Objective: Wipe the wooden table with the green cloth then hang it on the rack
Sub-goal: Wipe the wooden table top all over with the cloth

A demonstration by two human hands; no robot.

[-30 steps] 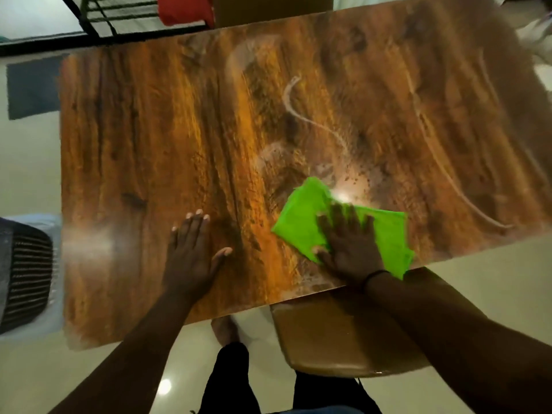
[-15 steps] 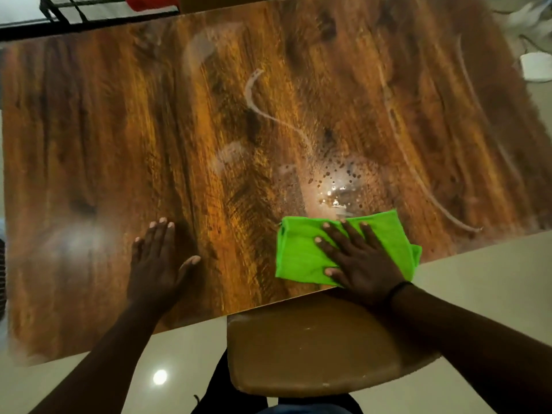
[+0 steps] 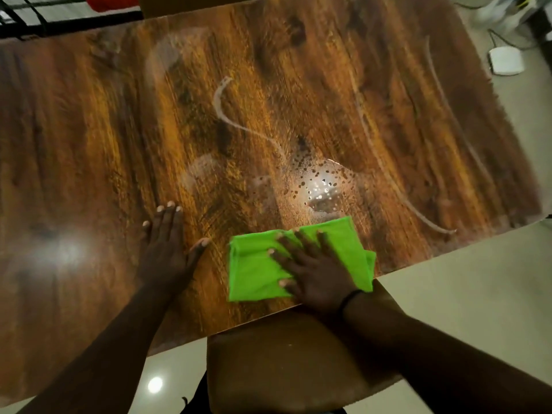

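Right now my right hand [image 3: 310,273] lies flat on the green cloth [image 3: 257,273], fingers spread and straight, pressing it down on the wooden table [image 3: 89,144] without gripping it. That cloth is folded into a rough rectangle and sits close to the table's near edge, a little right of centre. My left hand [image 3: 165,249] rests palm down on the bare wood just left of the cloth, fingers straight and together, thumb angled out toward the cloth but apart from it; it holds nothing. Just beyond the cloth's far edge I see a wet patch [image 3: 319,186] of droplets catching the light, and pale curved streaks run across the far and right parts of the top. A brown chair seat [image 3: 283,369] sits under the near edge below my right wrist. At the far left, dark rack bars [image 3: 35,22] show, with something red [image 3: 110,3] beside them. A small white device [image 3: 506,64] lies on the floor at far right.
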